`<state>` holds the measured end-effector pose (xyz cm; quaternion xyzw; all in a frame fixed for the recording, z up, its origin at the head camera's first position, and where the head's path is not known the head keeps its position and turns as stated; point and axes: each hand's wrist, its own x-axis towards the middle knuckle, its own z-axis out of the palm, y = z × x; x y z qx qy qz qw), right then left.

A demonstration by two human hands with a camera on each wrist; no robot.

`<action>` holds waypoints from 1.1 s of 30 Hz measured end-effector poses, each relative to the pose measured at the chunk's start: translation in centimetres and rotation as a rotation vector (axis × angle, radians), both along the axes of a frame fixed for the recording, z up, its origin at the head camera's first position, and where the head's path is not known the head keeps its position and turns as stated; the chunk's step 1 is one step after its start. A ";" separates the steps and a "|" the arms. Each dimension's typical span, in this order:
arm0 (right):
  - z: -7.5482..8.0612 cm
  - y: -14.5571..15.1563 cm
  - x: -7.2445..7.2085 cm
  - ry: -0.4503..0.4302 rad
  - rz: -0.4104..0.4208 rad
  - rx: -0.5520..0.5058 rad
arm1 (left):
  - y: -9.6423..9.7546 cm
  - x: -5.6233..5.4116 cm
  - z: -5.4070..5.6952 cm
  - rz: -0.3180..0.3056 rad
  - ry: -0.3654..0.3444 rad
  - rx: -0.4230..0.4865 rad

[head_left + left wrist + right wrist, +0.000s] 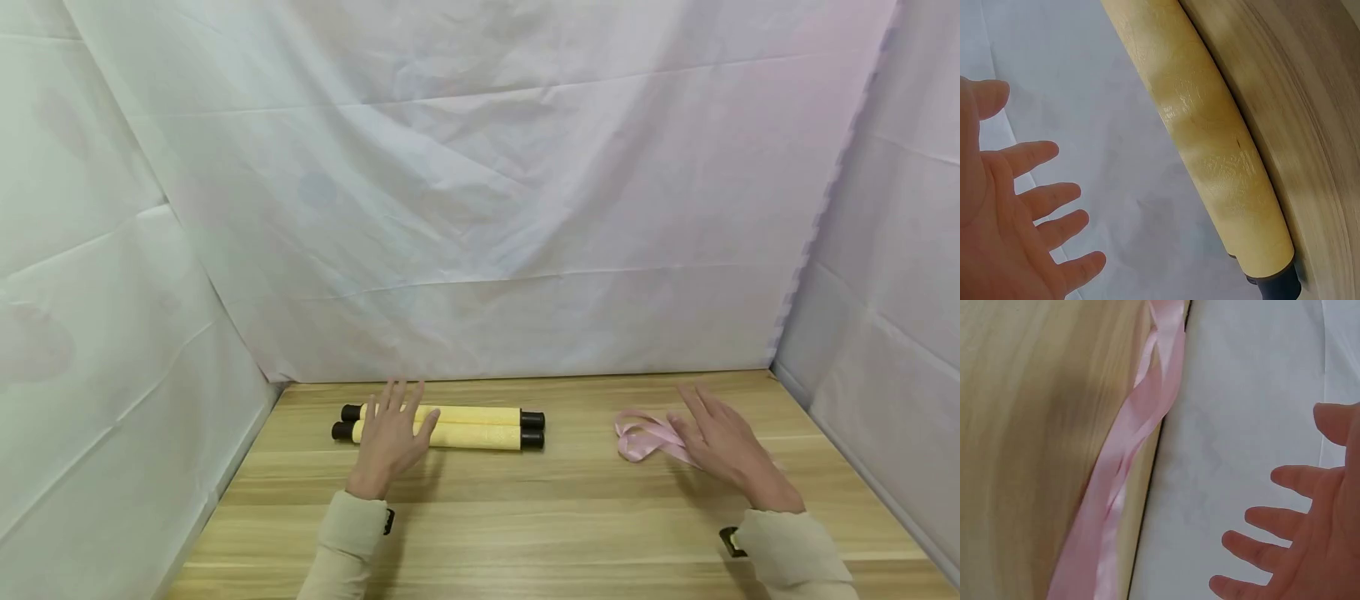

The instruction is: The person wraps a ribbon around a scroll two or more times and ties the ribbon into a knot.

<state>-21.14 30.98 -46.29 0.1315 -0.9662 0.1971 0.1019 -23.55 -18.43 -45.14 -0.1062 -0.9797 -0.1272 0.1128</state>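
Apparently, only laying-out is showing, handling pending: the left hand [392, 443] is hovering near paired yellow rolls [480, 436], the right hand [724, 443] near loose pink ribbon [663, 436] on the surface [540, 517], both spread, grasping nothing.

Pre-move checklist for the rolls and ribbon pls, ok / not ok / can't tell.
1. Left hand empty: ok, fingers spread.
2. Right hand empty: ok, fingers spread.
3. Rolls aligned: ok, side by side.
4. Ribbon clear of rolls: ok, lies apart, to their right.
5. Ribbon straight: not ok, looped and twisted.
6. Ribbon free of knots: cannot tell, strands overlap.
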 end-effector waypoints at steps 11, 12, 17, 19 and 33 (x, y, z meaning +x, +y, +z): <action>-2.1 1.4 -0.2 -0.151 0.012 0.096 | 1.2 -0.3 -0.7 -0.030 -0.003 0.079; -2.4 1.4 -0.4 -0.157 0.020 0.096 | 1.4 -0.4 -0.8 -0.038 -0.004 0.086; -3.4 1.0 -1.0 -0.193 0.074 0.088 | 2.2 -0.7 -1.4 -0.063 -0.024 0.114; -3.6 0.7 -1.2 -0.192 0.084 0.074 | 2.6 -0.8 -1.6 -0.060 -0.037 0.127; -3.3 -3.3 -1.5 -0.291 -0.007 -0.093 | 6.2 -1.4 -2.1 -0.080 -0.043 0.237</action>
